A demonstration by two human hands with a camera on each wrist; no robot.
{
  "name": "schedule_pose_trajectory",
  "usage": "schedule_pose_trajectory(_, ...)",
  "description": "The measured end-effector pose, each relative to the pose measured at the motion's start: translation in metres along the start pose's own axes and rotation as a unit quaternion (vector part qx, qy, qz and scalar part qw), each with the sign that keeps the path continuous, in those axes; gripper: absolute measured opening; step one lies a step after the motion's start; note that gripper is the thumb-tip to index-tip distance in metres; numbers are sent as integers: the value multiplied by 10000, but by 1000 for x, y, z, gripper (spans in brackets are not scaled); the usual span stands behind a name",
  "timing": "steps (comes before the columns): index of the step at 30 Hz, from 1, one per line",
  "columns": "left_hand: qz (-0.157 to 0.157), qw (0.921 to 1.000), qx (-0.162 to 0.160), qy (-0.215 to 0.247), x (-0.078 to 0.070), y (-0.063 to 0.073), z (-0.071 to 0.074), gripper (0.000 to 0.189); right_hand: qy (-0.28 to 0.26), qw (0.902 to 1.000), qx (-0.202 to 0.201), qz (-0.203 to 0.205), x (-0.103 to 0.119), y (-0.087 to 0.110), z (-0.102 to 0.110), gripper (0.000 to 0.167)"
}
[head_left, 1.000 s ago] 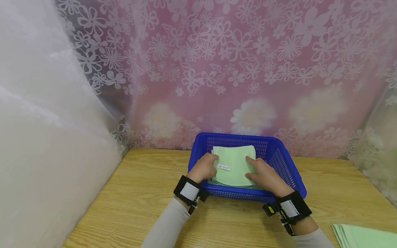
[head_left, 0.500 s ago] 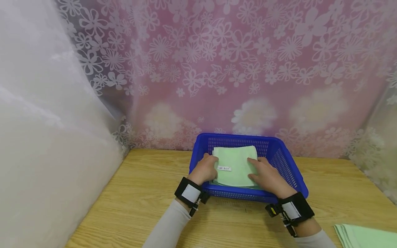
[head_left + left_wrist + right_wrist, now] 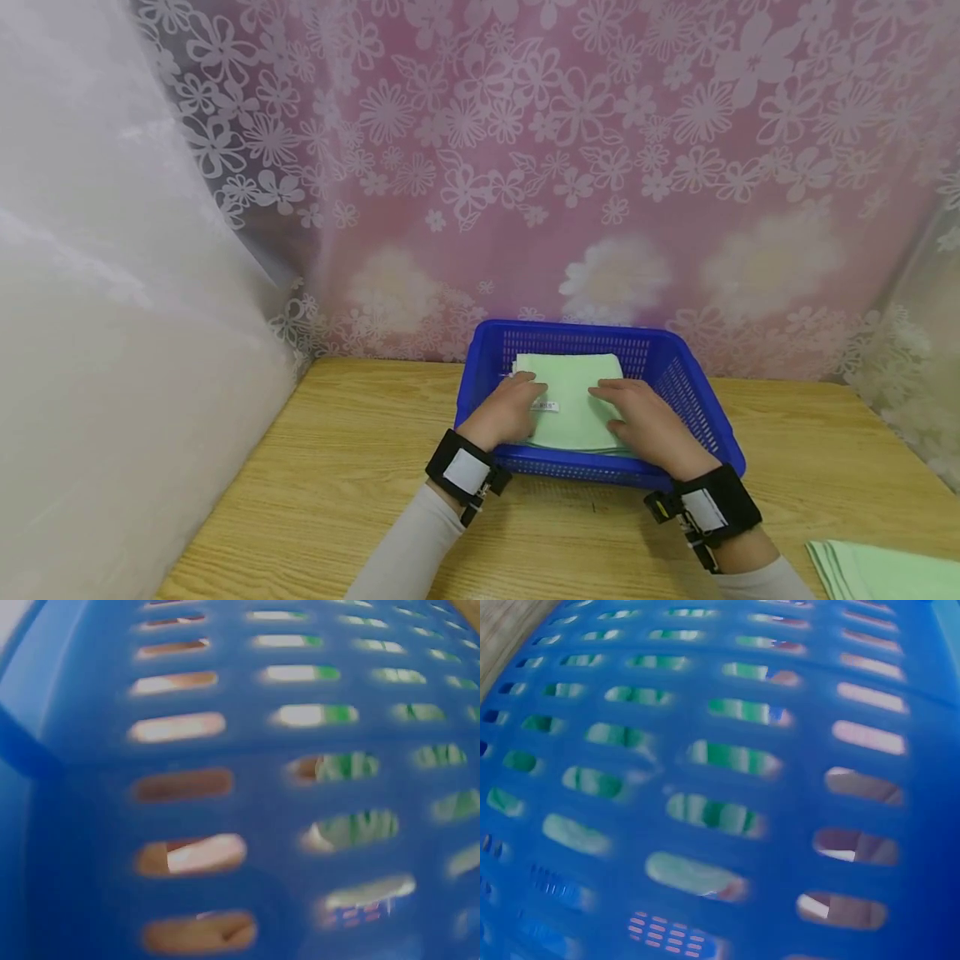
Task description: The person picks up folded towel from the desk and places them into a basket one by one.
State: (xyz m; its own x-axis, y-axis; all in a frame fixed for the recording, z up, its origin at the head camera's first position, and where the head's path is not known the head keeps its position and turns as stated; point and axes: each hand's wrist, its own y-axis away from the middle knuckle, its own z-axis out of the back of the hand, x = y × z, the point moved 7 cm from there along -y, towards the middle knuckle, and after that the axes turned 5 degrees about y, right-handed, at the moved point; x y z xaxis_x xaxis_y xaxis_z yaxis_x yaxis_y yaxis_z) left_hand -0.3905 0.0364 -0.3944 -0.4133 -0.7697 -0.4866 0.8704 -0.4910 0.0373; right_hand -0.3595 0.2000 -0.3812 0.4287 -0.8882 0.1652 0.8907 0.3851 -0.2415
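Note:
A stack of folded pale green towels point(image 3: 573, 429) lies in a blue slotted plastic basket point(image 3: 600, 463). My left hand point(image 3: 508, 414) reaches over the near rim, its fingers extended over the left part of the top towel. They partly cover a small white label point(image 3: 547, 407). My right hand point(image 3: 654, 422) is at the stack's right edge, fingers straight and thumb spread apart. In both wrist views the basket's wall point(image 3: 82, 825) fills the picture. Through its slots show green and white towel layers point(image 3: 731, 759) and bits of the hands.
More folded green towels point(image 3: 892, 573) lie on the wooden table point(image 3: 360, 483) at the lower right. A pink floral curtain point(image 3: 487, 183) hangs behind the table, with a whitish sheet point(image 3: 135, 333) at the left.
My left hand has shifted from the stack's left edge rightward onto the top towel, now covering part of the label. The right fingers have straightened a little. The basket stays in place.

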Motion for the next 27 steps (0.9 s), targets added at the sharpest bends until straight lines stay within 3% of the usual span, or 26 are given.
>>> schedule_pose_trajectory(3, -110, 9991, 402, 99, -4, 0, -6, 66, -135, 9996, 119, 217, 3, -1, 0, 41)
schedule_pose_trajectory(7, -231, 9963, 816, -109, -6, 1, -14, 56, -390, 9965, 710, 194, 3, 3, -5, 35)
schedule_pose_trajectory(11, -353, 9926, 1135, -258, -7, 1, -21, 48, -539, 9912, 1201, 130, 2, 8, -11, 40)
schedule_pose_trajectory(27, -338, 9911, 1284, 87, -5, 3, -22, 50, -843, 9869, 1375, 86, 1, 8, -14, 45)
